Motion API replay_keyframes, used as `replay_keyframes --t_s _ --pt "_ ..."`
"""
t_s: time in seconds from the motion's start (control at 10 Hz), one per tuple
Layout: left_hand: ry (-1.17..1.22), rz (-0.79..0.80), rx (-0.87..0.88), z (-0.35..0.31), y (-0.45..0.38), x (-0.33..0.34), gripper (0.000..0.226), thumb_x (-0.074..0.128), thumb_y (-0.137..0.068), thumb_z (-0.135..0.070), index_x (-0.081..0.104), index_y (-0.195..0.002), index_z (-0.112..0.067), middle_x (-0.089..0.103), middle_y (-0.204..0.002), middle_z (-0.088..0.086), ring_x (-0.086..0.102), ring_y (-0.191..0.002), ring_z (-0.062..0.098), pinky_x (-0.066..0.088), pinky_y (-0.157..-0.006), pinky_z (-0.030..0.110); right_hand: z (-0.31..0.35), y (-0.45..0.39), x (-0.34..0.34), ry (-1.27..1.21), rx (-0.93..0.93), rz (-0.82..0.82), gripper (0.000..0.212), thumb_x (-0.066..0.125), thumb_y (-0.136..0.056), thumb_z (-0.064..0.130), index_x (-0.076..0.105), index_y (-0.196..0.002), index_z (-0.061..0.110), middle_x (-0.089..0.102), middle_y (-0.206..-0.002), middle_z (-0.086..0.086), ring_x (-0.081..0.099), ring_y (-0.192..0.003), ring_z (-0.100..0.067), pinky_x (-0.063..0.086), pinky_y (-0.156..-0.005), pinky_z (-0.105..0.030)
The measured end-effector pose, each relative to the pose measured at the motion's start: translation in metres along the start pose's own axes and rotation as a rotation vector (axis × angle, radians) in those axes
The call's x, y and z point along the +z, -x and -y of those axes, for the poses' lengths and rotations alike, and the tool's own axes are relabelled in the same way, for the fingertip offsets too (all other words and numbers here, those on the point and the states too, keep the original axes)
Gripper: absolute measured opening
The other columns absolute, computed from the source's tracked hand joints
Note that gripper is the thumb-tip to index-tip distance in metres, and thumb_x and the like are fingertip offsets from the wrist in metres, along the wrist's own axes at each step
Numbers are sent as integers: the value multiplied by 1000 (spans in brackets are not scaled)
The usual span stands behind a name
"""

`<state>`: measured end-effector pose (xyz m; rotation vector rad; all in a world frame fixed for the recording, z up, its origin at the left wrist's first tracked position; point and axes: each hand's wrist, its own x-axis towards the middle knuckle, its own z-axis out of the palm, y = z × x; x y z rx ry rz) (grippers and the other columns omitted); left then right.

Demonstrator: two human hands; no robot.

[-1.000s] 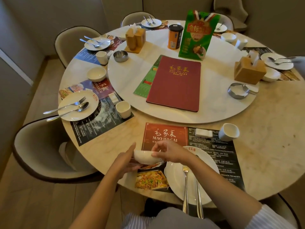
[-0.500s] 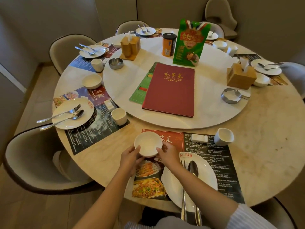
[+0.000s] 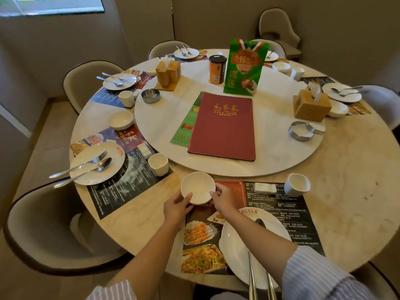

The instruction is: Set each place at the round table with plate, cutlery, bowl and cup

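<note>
On the round table, the near placemat carries a plate near and a cup far right. The bowl sits at its far left corner, left hand and right hand both grasping its rim from either side.

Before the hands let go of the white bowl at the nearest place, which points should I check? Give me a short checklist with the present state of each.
1. Both hands hold the bowl: ok, left hand and right hand grip its two sides.
2. Bowl upright, opening up: ok.
3. Bowl resting flat on the table: cannot tell, its base is hidden by the fingers.
4. Bowl apart from the turntable: ok, a gap shows.
5. Plate with cutlery in place: ok, partly hidden by the right arm.
6. Cup at this place: ok, upright at the placemat's far right corner.
</note>
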<state>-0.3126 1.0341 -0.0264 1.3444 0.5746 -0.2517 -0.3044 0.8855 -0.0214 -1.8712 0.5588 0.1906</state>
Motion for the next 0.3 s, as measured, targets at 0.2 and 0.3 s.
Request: replay_keyframes --t_s 0.2,0.3 --pt "-210 -121 71 -8 7 0 73 76 -79 -27 42 -141 -10 56 -132 12 59 -114 29 55 -90 40 6 9 -14 64 -10 -8 45 61 -92 19 51 -136 13 57 -134 -5 55 -120 -23 48 -98 -35" --pt "-380 -206 174 -22 17 5 66 69 -85 -31 41 -142 -11 53 -137 11 54 -121 26 46 -101 40 11 21 -29 144 -70 2 44 60 -93 18 51 -135 12 59 -132 -4 56 -117 -20 44 -86 -24"
